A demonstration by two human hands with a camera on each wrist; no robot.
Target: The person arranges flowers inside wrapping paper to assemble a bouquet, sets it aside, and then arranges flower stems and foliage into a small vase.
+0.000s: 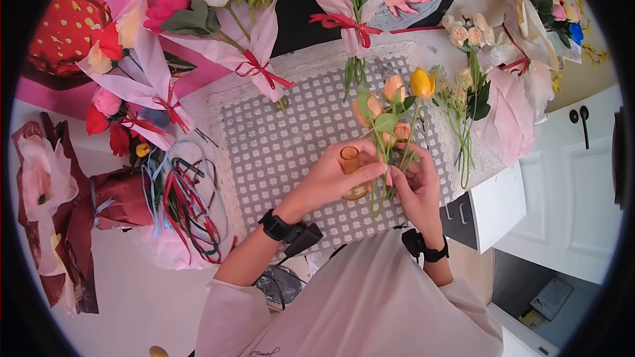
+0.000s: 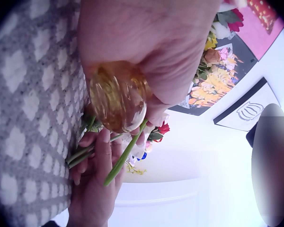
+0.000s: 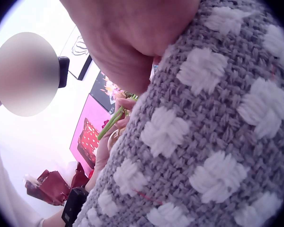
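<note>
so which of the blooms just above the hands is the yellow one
The rightmost bloom of those in the head view, beyond the right hand; its yellow colour sets it apart from the peach roses to its left.

Bright light in a pale-walled room

A plain white wall (image 2: 180, 163) looks washed out by strong light in the left wrist view. At the right of the head view stands a white panelled door (image 1: 555, 185) with a black handle (image 1: 585, 129). Near it, a white cabinet (image 1: 497, 208) has dark drawer fronts (image 1: 461, 219). Beneath shows a strip of light, wood-toned floor (image 1: 485, 274). A line-drawing picture (image 2: 248, 109) has a black edge.
</note>
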